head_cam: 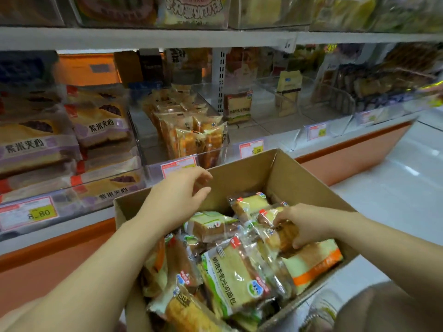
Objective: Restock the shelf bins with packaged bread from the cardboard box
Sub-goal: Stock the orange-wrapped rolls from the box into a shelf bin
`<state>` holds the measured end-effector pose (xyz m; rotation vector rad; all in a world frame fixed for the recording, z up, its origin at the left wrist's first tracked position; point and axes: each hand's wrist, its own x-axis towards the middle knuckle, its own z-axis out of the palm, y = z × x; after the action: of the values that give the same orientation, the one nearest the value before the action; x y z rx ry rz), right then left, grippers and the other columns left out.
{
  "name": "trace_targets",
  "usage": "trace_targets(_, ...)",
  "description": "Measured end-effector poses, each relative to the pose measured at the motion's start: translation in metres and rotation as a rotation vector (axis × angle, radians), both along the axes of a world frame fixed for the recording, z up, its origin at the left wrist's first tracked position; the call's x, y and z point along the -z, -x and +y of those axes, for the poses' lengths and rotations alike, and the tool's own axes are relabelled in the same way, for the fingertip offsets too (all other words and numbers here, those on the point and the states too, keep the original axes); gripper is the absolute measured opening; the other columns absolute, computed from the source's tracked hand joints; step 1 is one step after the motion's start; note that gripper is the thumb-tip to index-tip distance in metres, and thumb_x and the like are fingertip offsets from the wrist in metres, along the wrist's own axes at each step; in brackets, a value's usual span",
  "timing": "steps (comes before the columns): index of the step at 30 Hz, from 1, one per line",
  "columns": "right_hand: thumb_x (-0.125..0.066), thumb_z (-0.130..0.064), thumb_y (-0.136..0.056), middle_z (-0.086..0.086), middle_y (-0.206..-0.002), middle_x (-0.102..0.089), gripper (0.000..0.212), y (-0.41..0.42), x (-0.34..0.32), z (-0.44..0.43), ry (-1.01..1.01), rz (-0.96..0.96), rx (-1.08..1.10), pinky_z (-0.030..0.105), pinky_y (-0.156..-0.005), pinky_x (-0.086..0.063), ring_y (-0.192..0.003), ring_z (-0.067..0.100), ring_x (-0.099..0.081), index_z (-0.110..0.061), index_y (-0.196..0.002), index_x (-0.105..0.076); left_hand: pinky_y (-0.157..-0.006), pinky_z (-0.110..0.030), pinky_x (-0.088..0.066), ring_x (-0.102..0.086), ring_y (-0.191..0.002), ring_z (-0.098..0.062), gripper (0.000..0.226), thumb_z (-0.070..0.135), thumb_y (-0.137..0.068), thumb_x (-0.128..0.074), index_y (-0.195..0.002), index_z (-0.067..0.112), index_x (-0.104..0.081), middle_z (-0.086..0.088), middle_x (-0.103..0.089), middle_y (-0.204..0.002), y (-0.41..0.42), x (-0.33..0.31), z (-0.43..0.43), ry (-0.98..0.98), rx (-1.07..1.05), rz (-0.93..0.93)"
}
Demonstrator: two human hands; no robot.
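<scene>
Shelf bins (263, 125) behind; boxed bread packet (279, 233) within right grip (304, 224), left grip (177, 195) released.

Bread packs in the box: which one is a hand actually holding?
The dark-crusted pack at the right of the cardboard box: the right hand curls its fingers round it. The left hand hovers open, touching none.

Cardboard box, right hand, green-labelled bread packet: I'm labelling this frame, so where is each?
cardboard box (242, 179): head view, bare inner far wall.
right hand (309, 224): head view, back of the hand, which grips a brown bread packet (281, 237).
green-labelled bread packet (235, 269): head view, clear front over the slice.
</scene>
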<state>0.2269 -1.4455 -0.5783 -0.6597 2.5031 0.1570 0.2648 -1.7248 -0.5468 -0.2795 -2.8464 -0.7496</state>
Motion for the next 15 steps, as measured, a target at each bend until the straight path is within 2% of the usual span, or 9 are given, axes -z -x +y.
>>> trace_targets(4, -0.073, -0.030, -0.075, -0.003, -0.125, -0.058, 0.066, -0.001, 0.013, -0.002, -0.037, 0.088, -0.027, 0.029, -0.088, -0.044, -0.113, 0.020, -0.053, -0.033, -0.135, -0.045, -0.086, -0.034, -0.052, -0.056, -0.095, -0.002, 0.025, 0.032, -0.092, -0.057, -0.117, 0.032, -0.058, 0.021, -0.055, -0.100, 0.006, 0.001, 0.002, 0.017, 0.050, -0.046)
trace_targets(6, -0.073, -0.039, -0.073, -0.007, -0.119, -0.061, 0.057, 0.000, 0.009, -0.004, -0.035, 0.173, -0.045, 0.028, -0.083, -0.042, -0.110, 0.019, -0.055, -0.035, -0.126, -0.051, -0.086, -0.036, -0.053, -0.056, -0.096, -0.003, 0.025, 0.032, -0.092, -0.057, -0.117, 0.033, -0.057, 0.021, -0.054, -0.100, 0.009, 0.001, 0.002, 0.018, 0.064, -0.064)
trace_targets(8, -0.073, -0.047, -0.070, -0.011, -0.108, -0.063, 0.051, -0.001, -0.003, -0.007, 0.045, 0.290, 0.002, 0.025, -0.074, -0.039, -0.102, 0.017, -0.058, -0.034, -0.115, -0.055, -0.087, -0.032, -0.052, -0.056, -0.095, -0.001, 0.025, 0.031, -0.093, -0.058, -0.117, 0.032, -0.058, 0.021, -0.055, -0.100, 0.012, 0.002, 0.002, -0.008, 0.084, -0.089)
trace_targets(12, -0.077, -0.054, -0.065, -0.014, -0.075, -0.058, 0.041, -0.006, -0.034, -0.030, 0.519, 0.454, 0.202, 0.027, -0.060, -0.042, -0.072, 0.010, -0.055, -0.031, -0.090, -0.055, -0.080, -0.013, -0.046, -0.056, -0.092, 0.009, 0.026, 0.037, -0.091, -0.060, -0.116, 0.031, -0.061, 0.021, -0.061, -0.102, 0.010, -0.003, 0.004, -0.151, 0.167, -0.206)
trace_targets(15, -0.078, -0.052, -0.063, -0.014, -0.068, -0.060, 0.035, -0.016, -0.047, -0.063, 0.831, 0.482, 0.284, 0.023, -0.059, -0.044, -0.065, 0.001, -0.055, -0.032, -0.082, -0.057, -0.082, -0.010, -0.046, -0.057, -0.095, 0.013, 0.038, 0.048, -0.082, -0.062, -0.118, 0.037, -0.058, 0.024, -0.063, -0.104, 0.003, -0.010, 0.005, -0.360, 0.257, -0.320)
